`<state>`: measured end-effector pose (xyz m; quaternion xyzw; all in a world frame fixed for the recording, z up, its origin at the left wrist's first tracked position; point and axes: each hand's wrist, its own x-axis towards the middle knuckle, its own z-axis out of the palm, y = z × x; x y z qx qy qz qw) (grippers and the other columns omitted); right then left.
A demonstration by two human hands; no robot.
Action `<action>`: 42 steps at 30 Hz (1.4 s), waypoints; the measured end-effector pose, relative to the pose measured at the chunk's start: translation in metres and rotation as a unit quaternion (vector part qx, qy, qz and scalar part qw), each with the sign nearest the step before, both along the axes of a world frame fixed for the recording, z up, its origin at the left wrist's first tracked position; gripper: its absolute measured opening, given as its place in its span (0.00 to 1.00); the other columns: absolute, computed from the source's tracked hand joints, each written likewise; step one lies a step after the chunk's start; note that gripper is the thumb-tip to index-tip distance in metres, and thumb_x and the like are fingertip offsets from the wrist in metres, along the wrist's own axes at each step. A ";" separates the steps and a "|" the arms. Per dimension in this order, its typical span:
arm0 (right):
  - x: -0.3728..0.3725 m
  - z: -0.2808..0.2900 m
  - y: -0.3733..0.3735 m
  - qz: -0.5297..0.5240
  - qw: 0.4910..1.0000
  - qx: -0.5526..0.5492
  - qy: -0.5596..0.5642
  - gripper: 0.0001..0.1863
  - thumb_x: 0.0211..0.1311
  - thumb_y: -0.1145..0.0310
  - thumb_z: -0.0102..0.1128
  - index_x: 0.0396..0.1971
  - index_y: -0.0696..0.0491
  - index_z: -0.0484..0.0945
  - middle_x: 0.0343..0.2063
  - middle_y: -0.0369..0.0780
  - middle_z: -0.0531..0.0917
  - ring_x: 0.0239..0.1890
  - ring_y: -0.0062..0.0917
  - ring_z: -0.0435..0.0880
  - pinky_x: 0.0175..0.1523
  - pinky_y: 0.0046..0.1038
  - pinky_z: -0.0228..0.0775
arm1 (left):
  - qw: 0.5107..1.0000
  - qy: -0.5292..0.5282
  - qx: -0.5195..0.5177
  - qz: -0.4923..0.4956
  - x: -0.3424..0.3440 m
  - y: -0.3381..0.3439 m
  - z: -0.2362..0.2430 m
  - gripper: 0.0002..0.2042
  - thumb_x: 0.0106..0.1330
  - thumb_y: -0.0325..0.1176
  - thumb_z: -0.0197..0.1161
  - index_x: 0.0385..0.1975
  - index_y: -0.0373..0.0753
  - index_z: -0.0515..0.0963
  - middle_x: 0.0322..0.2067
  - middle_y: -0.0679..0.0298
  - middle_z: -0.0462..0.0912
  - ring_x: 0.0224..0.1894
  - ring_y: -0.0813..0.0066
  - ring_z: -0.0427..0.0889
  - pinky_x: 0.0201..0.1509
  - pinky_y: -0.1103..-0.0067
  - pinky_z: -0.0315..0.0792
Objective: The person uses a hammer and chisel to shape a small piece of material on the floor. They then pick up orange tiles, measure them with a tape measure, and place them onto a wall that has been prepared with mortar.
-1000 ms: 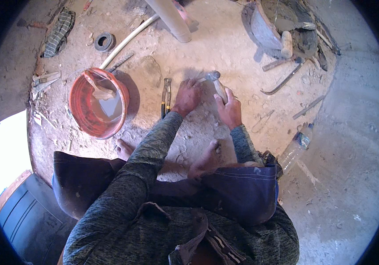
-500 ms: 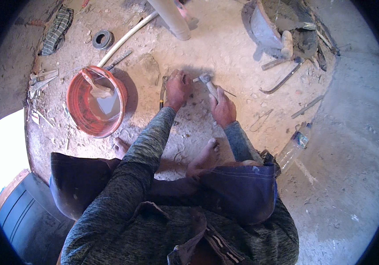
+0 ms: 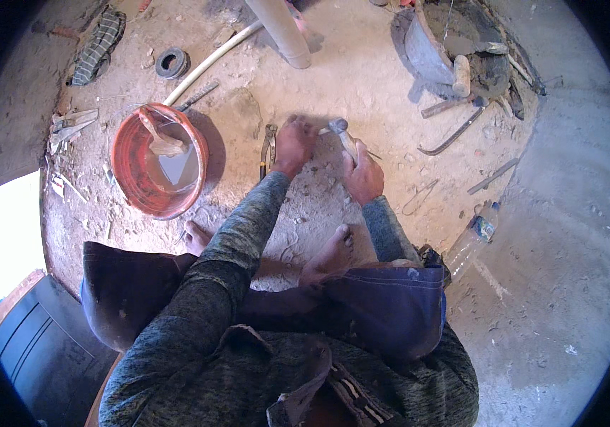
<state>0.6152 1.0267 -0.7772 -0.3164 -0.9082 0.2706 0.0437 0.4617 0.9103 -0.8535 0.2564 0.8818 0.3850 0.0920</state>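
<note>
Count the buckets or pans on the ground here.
2: a red bucket left of the left hand, and a grey pan at upper right. Others may be hidden.

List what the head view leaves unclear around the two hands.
- What the left hand presses on the sandy ground: covered by its own fingers.
- Handle of the hammer-like tool: wrapped inside the right hand.
- Bottom of the red bucket: hidden under murky water.

Just left of the left hand's fingers [image 3: 298, 136], black-and-yellow pliers [image 3: 268, 148]. Farther left, a red bucket [image 3: 128, 178] of murky grey-brown water. The right hand [image 3: 363, 174] grips a grey hammer [image 3: 342, 134]. Sleeves [image 3: 248, 228] are mottled grey; trousers [image 3: 383, 313] dark blue; ground [image 3: 305, 206] sandy tan.
</note>
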 end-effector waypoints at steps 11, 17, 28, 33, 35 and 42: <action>0.000 0.007 0.008 -0.058 0.996 -0.029 0.056 0.26 0.68 0.54 0.54 0.59 0.55 0.73 0.39 0.56 0.84 0.41 0.53 0.84 0.46 0.48 0.76 | 0.988 -0.101 -0.111 0.024 0.001 0.019 0.029 0.15 0.53 0.45 0.71 0.30 0.38 0.85 0.34 0.50 0.86 0.40 0.51 0.85 0.45 0.62 0.78; -0.009 0.005 0.029 -0.001 1.000 0.026 0.008 0.27 0.69 0.54 0.55 0.60 0.57 0.71 0.35 0.57 0.85 0.37 0.54 0.85 0.44 0.47 0.77 | 0.979 -0.141 -0.137 0.050 -0.004 0.031 0.018 0.15 0.52 0.47 0.72 0.28 0.39 0.86 0.32 0.49 0.86 0.37 0.50 0.86 0.44 0.62 0.78; -0.002 -0.010 0.031 -0.028 0.997 -0.027 -0.059 0.28 0.67 0.53 0.55 0.60 0.57 0.70 0.35 0.58 0.84 0.39 0.54 0.84 0.43 0.49 0.75 | 0.977 -0.148 -0.151 0.010 -0.003 0.029 0.022 0.14 0.56 0.44 0.68 0.25 0.38 0.85 0.28 0.49 0.85 0.35 0.52 0.86 0.42 0.63 0.79; 0.007 -0.010 0.029 -0.099 0.992 -0.072 0.028 0.29 0.66 0.52 0.56 0.58 0.60 0.72 0.37 0.59 0.84 0.42 0.54 0.84 0.47 0.46 0.75 | 0.991 -0.045 -0.113 -0.048 0.004 0.021 0.012 0.14 0.56 0.42 0.68 0.26 0.36 0.84 0.28 0.48 0.84 0.35 0.49 0.84 0.43 0.61 0.77; 0.010 -0.010 0.033 -0.127 0.987 -0.078 0.067 0.29 0.66 0.52 0.57 0.57 0.60 0.73 0.38 0.59 0.84 0.43 0.53 0.85 0.49 0.44 0.75 | 0.995 -0.034 -0.088 -0.029 0.006 0.024 0.009 0.13 0.56 0.41 0.68 0.29 0.36 0.84 0.29 0.49 0.83 0.36 0.48 0.83 0.43 0.60 0.77; 0.027 -0.008 0.032 -0.173 0.971 -0.149 0.077 0.25 0.65 0.55 0.59 0.54 0.59 0.76 0.41 0.56 0.84 0.46 0.48 0.85 0.51 0.40 0.75 | 0.995 -0.088 -0.022 -0.041 0.008 0.030 -0.003 0.12 0.59 0.38 0.65 0.36 0.36 0.83 0.32 0.48 0.84 0.36 0.48 0.84 0.42 0.61 0.77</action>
